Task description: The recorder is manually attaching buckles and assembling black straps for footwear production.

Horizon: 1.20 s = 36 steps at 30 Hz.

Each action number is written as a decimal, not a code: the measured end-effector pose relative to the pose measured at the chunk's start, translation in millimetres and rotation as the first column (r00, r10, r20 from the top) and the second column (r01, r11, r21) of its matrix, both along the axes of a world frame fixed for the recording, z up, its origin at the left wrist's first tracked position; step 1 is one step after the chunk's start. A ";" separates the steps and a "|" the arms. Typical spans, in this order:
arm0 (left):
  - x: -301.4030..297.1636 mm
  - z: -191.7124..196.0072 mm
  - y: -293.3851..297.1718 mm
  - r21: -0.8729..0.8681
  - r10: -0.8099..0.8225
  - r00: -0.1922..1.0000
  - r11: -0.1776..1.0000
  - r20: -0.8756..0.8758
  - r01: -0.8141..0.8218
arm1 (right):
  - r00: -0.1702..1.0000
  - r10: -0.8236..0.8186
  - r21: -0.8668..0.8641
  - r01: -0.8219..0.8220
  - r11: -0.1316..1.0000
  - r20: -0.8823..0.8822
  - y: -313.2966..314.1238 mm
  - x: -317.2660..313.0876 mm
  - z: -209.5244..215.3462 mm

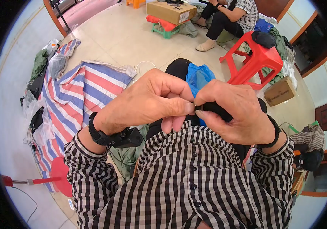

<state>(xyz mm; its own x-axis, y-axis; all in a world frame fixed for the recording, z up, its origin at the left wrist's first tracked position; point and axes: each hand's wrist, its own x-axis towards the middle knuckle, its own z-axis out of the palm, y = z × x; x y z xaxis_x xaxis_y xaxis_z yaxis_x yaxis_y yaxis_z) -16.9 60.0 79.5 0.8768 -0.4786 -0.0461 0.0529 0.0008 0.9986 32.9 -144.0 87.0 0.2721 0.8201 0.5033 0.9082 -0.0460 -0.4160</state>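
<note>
My left hand [152, 100] and my right hand [240, 110] meet above my lap, thumbs and forefingers pinched together. Between their fingertips sits a small dark piece [198, 108] with a shiny edge, too small to name and partly hidden by the fingers. Both hands grip it, the left from one side and the right from the other. Just beyond the hands a blue plastic bag [198, 76] lies over my dark-trousered legs. A black strap with a dark box-shaped device [127, 138] is on my left wrist, and a black band [275, 131] circles my right one.
Striped sheeting [87, 87] covers the floor at left, near a red round-based stand [61, 177]. A red plastic stool [253, 61] stands at the right, with a cardboard box [280, 91] nearby. Farther off, a seated person [232, 17] is beside a carton [170, 12] on a green stool.
</note>
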 end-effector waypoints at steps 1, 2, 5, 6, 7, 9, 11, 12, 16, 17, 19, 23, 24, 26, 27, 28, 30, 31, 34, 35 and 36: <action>0.1 0.2 0.7 0.005 -0.027 0.999 1.000 -0.039 0.027 | 1.000 0.012 0.028 -0.012 1.000 -0.002 -0.1 0.4 -1.9; 0.0 -1.0 0.2 0.003 -0.027 0.999 1.000 -0.042 0.027 | 1.000 0.012 0.026 -0.012 1.000 -0.006 -0.7 -0.1 -2.9; -2.5 -5.4 -1.8 -0.019 0.001 0.995 1.000 -0.104 -0.003 | 0.998 -0.016 0.011 0.017 1.000 -0.057 -2.5 -2.9 -3.0; -3.8 -9.1 -2.0 -0.061 0.003 0.993 0.998 -0.115 -0.010 | 0.996 -0.010 0.014 0.012 1.000 -0.092 -2.9 -3.5 -3.5; -4.9 -11.7 -2.1 -0.102 0.005 0.992 0.995 -0.126 -0.018 | 0.992 -0.005 0.018 0.007 1.000 -0.127 -3.1 -4.0 -4.4; -5.5 -12.6 -3.3 -0.098 0.014 0.992 0.995 -0.123 -0.027 | 0.993 -0.004 0.019 0.006 1.000 -0.121 -3.7 -3.4 -6.1; -5.7 -12.4 -5.8 -0.094 0.021 0.993 0.995 -0.117 -0.032 | 0.994 -0.005 0.020 0.007 1.000 -0.113 -4.0 -2.8 -6.3; -6.4 -12.8 -7.7 -0.074 0.046 0.995 0.996 -0.087 -0.052 | 0.995 0.000 0.018 0.002 1.000 -0.095 -4.2 -2.8 -6.4; -8.2 -15.5 -10.1 -0.029 0.086 0.996 0.996 -0.039 -0.087 | 0.998 0.029 0.023 -0.028 0.999 -0.063 -4.1 -1.1 -10.1; -8.1 -15.7 -10.4 -0.028 0.085 0.996 0.996 -0.040 -0.086 | 0.997 0.028 0.024 -0.027 0.999 -0.065 -4.1 -1.0 -11.2; -5.6 -15.5 -8.8 -0.013 0.071 0.993 0.997 -0.090 -0.073 | 0.998 0.047 0.026 -0.045 0.999 -0.051 -2.5 0.8 -13.2; -2.4 -24.7 -4.0 -0.230 -0.030 0.981 0.973 -0.191 -0.015 | 0.995 0.072 -0.009 -0.073 0.997 -0.064 -2.9 3.5 -8.8; -1.9 -25.7 -4.6 -0.239 -0.036 0.981 0.971 -0.190 -0.011 | 0.994 0.098 0.002 -0.098 0.995 -0.055 -3.1 5.3 -8.9; -1.6 -26.4 -6.0 -0.250 -0.043 0.981 0.968 -0.191 -0.006 | 0.991 0.123 0.011 -0.122 0.992 -0.049 -3.1 6.6 -11.8; -1.6 -26.6 -7.2 -0.198 -0.019 0.983 0.980 -0.184 -0.018 | 0.992 0.124 0.036 -0.123 0.992 -0.039 -3.2 6.3 -16.2; -1.8 -26.5 -8.5 -0.146 0.004 0.984 0.989 -0.176 -0.030 | 0.992 0.125 0.060 -0.123 0.991 -0.029 -3.5 5.8 -19.0; -4.9 -20.8 -11.3 -0.069 0.051 0.992 0.996 -0.119 -0.059 | 0.995 0.097 0.019 -0.097 0.995 0.009 -4.7 3.0 -17.3; -6.7 -19.6 -13.1 0.008 0.094 0.994 0.996 -0.055 -0.094 | 0.996 0.073 -0.021 -0.072 0.997 0.051 -5.3 1.3 -16.8; -9.1 -33.6 -20.3 0.114 0.217 0.959 0.964 0.182 -0.240 | 0.995 0.010 -0.046 -0.006 0.999 0.099 -4.6 -2.9 -18.0; -9.6 -38.2 -22.6 0.116 0.216 0.959 0.964 0.181 -0.239 | 0.995 0.009 -0.045 -0.005 0.999 0.098 -4.6 -2.7 -17.0; -10.3 -43.1 -25.0 0.148 0.247 0.864 0.928 0.439 -0.341 | 0.999 0.010 -0.061 -0.008 0.998 0.037 -5.1 -1.9 -15.9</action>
